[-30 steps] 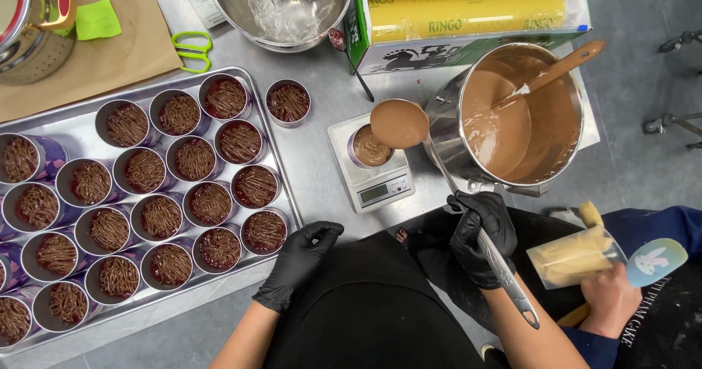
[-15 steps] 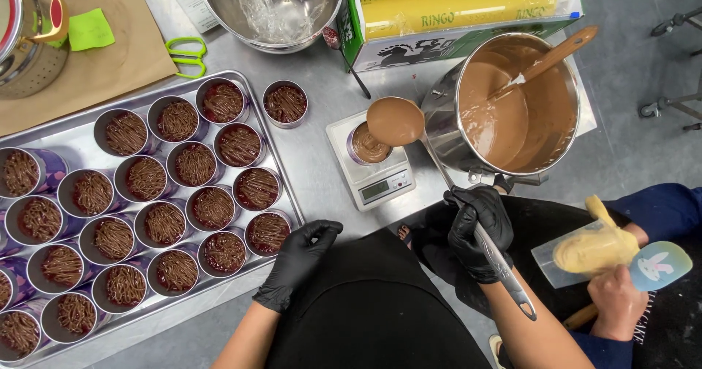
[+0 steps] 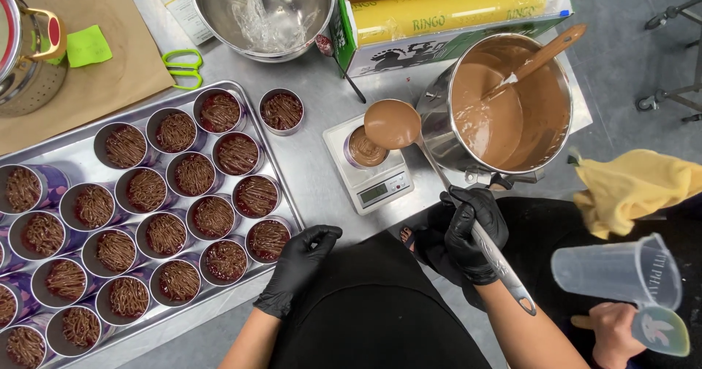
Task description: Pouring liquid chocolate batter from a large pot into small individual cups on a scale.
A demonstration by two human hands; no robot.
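Right hand (image 3: 477,231) grips a ladle (image 3: 393,124) brimming with chocolate batter over the cup (image 3: 366,147) on the scale (image 3: 380,186) — a slow tilt comes next; left hand (image 3: 296,266) rests spread, empty.

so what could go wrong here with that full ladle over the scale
The ladle is brimming with chocolate batter and hangs over the cup on the small scale; a tilt of the right hand could overfill it or drip on the display. The left hand rests at the table edge beside the tray, so a nudge might shift the filled cups.
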